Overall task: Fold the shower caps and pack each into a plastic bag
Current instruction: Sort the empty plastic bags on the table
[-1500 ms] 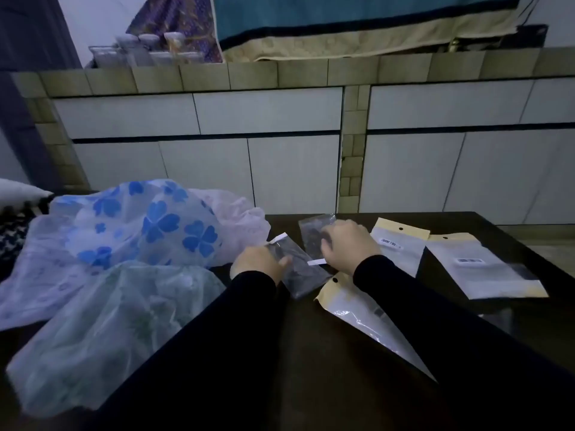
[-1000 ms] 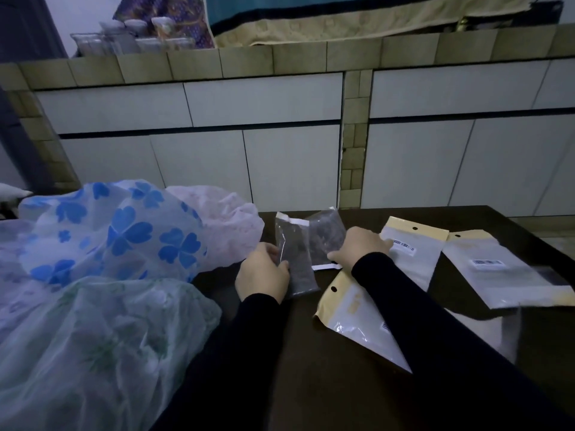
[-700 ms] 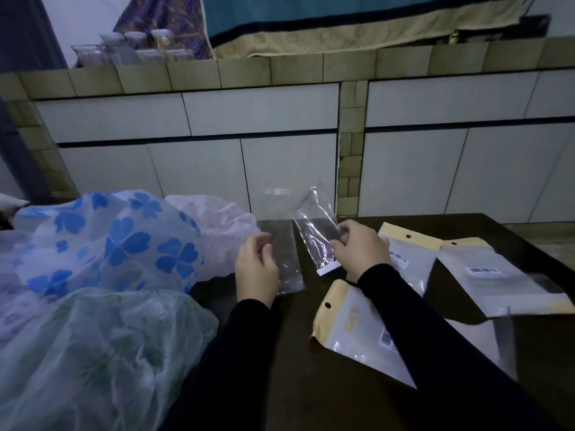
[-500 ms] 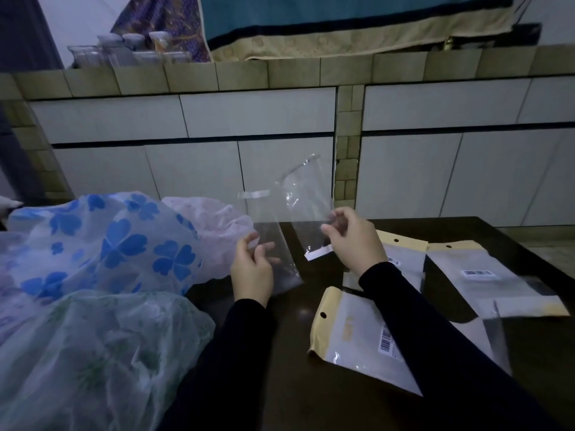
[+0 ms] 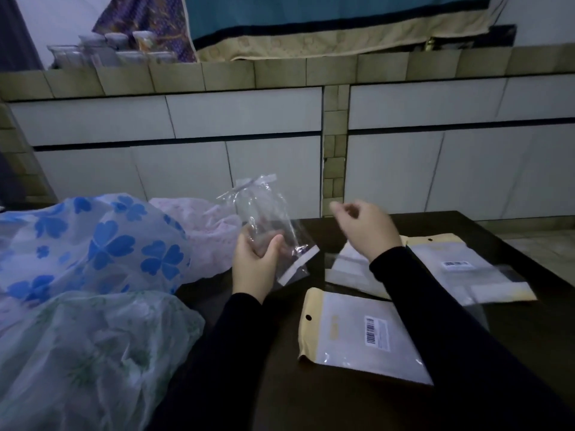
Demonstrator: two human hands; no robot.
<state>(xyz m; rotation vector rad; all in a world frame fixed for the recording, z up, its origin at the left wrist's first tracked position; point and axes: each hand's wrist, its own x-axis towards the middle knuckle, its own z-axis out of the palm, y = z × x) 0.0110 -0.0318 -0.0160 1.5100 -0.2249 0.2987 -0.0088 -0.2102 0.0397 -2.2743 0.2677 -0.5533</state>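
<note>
Caps lie heaped at the table's left: a blue-flowered shower cap (image 5: 93, 244), a green one (image 5: 87, 353) in front, a pink one (image 5: 205, 225) behind. Yellow-topped packets (image 5: 364, 337) sit flat at right. Left hand (image 5: 253, 265) grips clear plastic bags (image 5: 267, 225) upright, apparently two together; right hand (image 5: 367, 228) hovers beside them, fingers loosely curled, holding nothing. Best to set aside the spare bag, then fold a cap small before opening the mouth.

White cap (image 5: 102, 244) blue clovers; green-print cap (image 5: 87, 353); yellow-edged bag (image 5: 357, 337)
</note>
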